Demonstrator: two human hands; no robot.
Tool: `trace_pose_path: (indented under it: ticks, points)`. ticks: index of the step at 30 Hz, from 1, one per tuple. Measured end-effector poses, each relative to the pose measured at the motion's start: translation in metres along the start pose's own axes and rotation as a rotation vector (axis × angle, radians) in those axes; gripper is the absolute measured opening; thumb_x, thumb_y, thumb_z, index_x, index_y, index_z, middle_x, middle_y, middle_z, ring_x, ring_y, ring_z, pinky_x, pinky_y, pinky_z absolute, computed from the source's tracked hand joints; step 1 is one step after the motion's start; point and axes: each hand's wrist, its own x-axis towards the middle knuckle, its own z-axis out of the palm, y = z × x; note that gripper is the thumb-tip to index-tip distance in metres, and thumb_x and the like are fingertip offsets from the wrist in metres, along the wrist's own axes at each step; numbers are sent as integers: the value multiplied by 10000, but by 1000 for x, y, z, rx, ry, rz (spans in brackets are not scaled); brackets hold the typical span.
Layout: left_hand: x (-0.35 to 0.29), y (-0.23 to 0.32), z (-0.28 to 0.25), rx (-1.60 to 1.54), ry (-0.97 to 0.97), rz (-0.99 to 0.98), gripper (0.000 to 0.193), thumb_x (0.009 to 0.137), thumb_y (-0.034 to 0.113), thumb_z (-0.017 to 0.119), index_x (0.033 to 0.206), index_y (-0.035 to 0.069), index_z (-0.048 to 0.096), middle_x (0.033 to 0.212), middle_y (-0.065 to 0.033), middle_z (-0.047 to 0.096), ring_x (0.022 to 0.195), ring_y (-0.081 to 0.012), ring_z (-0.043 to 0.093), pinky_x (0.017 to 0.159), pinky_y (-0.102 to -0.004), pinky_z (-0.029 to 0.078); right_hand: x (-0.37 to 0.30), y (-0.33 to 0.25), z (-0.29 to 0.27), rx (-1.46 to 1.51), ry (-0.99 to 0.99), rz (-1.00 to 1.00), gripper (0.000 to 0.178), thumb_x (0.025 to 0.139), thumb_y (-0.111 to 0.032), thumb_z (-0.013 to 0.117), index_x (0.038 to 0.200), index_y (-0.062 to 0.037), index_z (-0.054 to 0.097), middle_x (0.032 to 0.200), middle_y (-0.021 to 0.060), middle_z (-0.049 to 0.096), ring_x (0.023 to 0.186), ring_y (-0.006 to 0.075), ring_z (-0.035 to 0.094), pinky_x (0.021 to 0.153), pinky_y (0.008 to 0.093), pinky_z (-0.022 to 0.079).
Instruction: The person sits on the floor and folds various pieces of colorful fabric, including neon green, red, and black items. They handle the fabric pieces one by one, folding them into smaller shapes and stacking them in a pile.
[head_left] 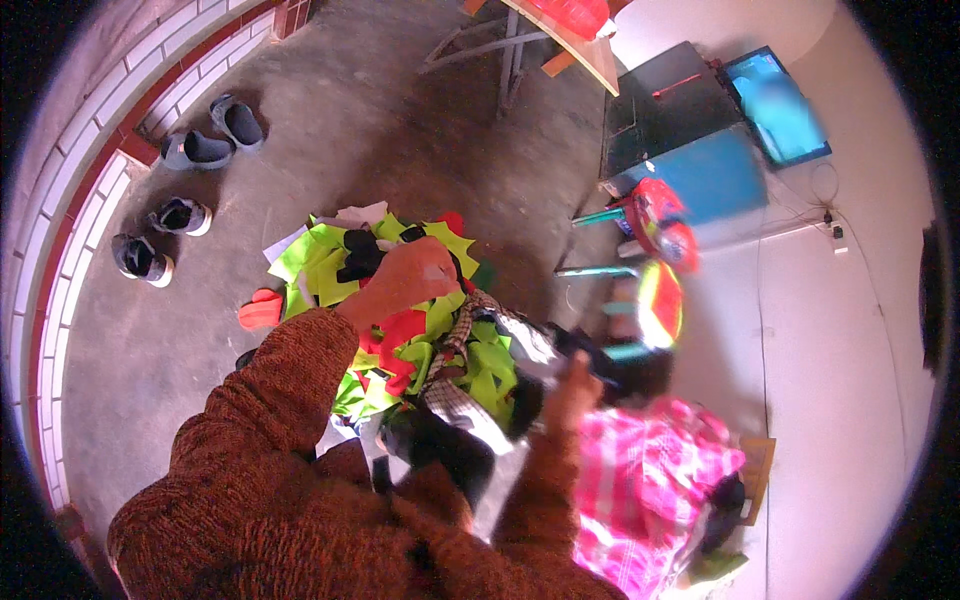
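My left hand (412, 275) is closed above a heap of fabric scraps (325, 262), its fingers drawn together. Whatever it grips is hidden by the hand. The scraps are mostly lime yellow, with red, black and white pieces among them. Lower right, my right hand (572, 392) is blurred beside a dark cloth-like thing (612, 368); its fingers cannot be made out. Between the hands runs a checked cloth strip (460, 335), leading to a pale piece of cloth (530, 345). Brown knitted sleeves cover both my forearms.
A pink and white checked cloth (650, 480) lies at the lower right. Beyond my right hand stand small stools with green legs (625, 352), carrying bright items. Shoes (182, 215) and clogs (238, 122) line the left wall. A table (585, 55) and screen (775, 105) are farther off.
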Motion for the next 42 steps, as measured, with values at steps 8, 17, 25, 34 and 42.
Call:
trace_pose_path:
  ticks: [8, 17, 25, 34, 42]
  points:
    - [-7, -5, -9, -108, 138, -88, 178, 675, 229, 677, 744, 74, 623, 790, -63, 576, 772, -230, 576, 680, -332, 450, 19, -2, -106, -12, -5, -222, 345, 819, -351, 611, 916, -20, 582, 857, 48, 605, 732, 147, 544, 641, 286, 431]
    - [-27, -32, -20, -87, 147, -60, 182, 685, 205, 682, 789, 72, 615, 792, -63, 587, 751, -234, 586, 674, -319, 453, 40, 85, -160, -848, -461, -265, 285, 885, -299, 463, 814, -53, 589, 756, 56, 591, 586, 172, 515, 515, 314, 406]
    - [-67, -5, -42, -63, 234, -162, 158, 701, 175, 685, 767, 47, 620, 765, -65, 597, 739, -187, 594, 693, -299, 468, -117, 93, -73, -811, -665, -73, 401, 768, -391, 608, 1051, -107, 601, 1047, 121, 591, 988, 315, 535, 856, 407, 415]
    - [-104, 3, -48, -3, 161, -152, 192, 714, 185, 690, 797, 28, 617, 790, -77, 598, 737, -177, 590, 685, -296, 470, -134, 87, -75, -994, -485, -458, 247, 709, -300, 623, 918, -172, 600, 918, 42, 618, 875, 266, 566, 715, 416, 463]
    - [-122, 30, -43, -69, 179, -286, 210, 732, 191, 686, 830, 22, 608, 819, -80, 594, 812, -168, 586, 719, -291, 447, -138, 88, -72, -961, -398, -533, 217, 710, -299, 615, 874, -157, 620, 850, 65, 621, 817, 293, 574, 689, 441, 455]
